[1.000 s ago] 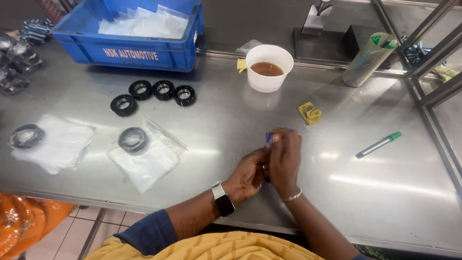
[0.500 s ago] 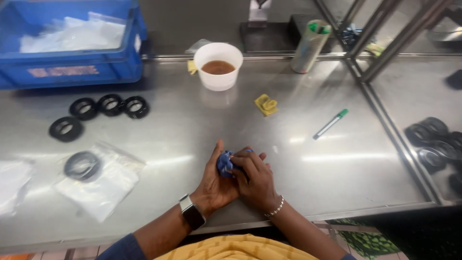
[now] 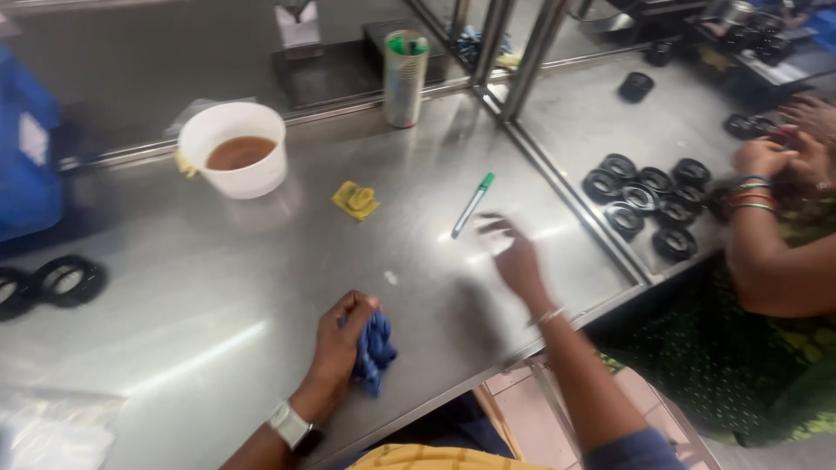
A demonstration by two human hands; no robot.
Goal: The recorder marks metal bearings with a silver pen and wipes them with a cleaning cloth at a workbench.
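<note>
One blue cloth (image 3: 374, 348) in left hand (image 3: 341, 344); right hand (image 3: 515, 257) apart, nr pen (image 3: 473, 204).

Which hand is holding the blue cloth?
The left hand, with the watch; it grips the blue cloth. The right hand is open and empty, near the green pen.

A brushed stainless-steel tabletop (image 3: 261, 287) fills most of the view, its surface throwing back soft patches of overhead light. Slanting grey metal posts (image 3: 531, 52) rise from a raised seam that parts it from a neighbouring steel tabletop (image 3: 566, 122) to the right. Below the near edge, pale pinkish floor tiles (image 3: 522, 409) with dark joints show.
</note>
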